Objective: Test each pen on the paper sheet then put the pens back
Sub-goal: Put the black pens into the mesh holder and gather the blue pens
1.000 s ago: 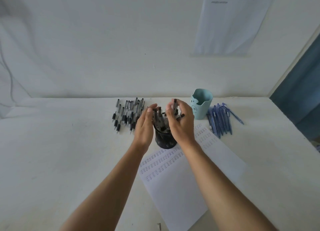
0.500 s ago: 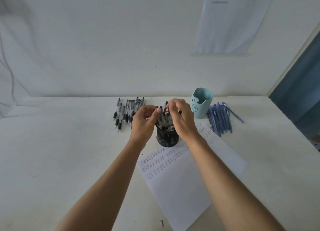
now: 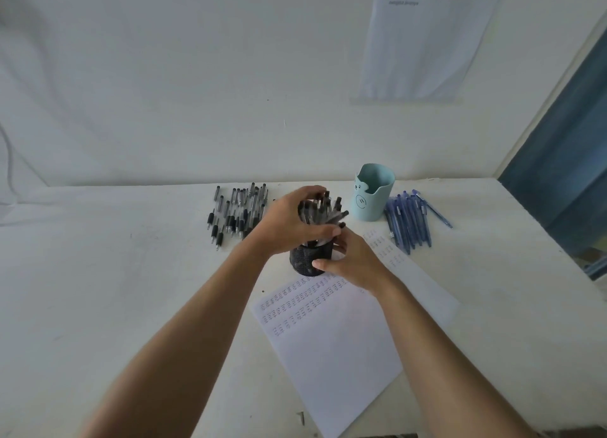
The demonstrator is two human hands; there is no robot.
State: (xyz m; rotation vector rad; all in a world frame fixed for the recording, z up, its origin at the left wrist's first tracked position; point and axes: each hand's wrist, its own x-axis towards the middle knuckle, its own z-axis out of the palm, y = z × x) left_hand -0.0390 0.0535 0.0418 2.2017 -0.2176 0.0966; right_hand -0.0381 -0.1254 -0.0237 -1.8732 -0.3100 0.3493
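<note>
Centre frame, left hand point(image 3: 289, 224) curls round the bundle of black-capped clear pens point(image 3: 325, 207) in the black mesh cup point(image 3: 305, 260), which the right hand point(image 3: 354, 263) grips just above the white paper sheet point(image 3: 328, 355); a crooked pull could tip the cup and scatter the pens.

the mesh pen holder point(image 3: 310, 261) stands mid-table point(image 3: 131, 273), on the far edge of the paper sheet point(image 3: 338, 349), which stretches from it toward the near edge. a bundle of pens point(image 3: 323, 207) stands in the holder. the left hand point(image 3: 289, 224) wraps the bundle from the left, above the rim; the right hand point(image 3: 353, 262) grips the holder from the right and near side, below the left hand. left of the holder lies a pile of pens point(image 3: 235, 216) on the table. right of and behind it stands a second pen cup point(image 3: 372, 194), with a row of pens point(image 3: 409, 222) lying just beside its right. above that, a notice point(image 3: 427, 40) hangs on the wall behind the table.
</note>
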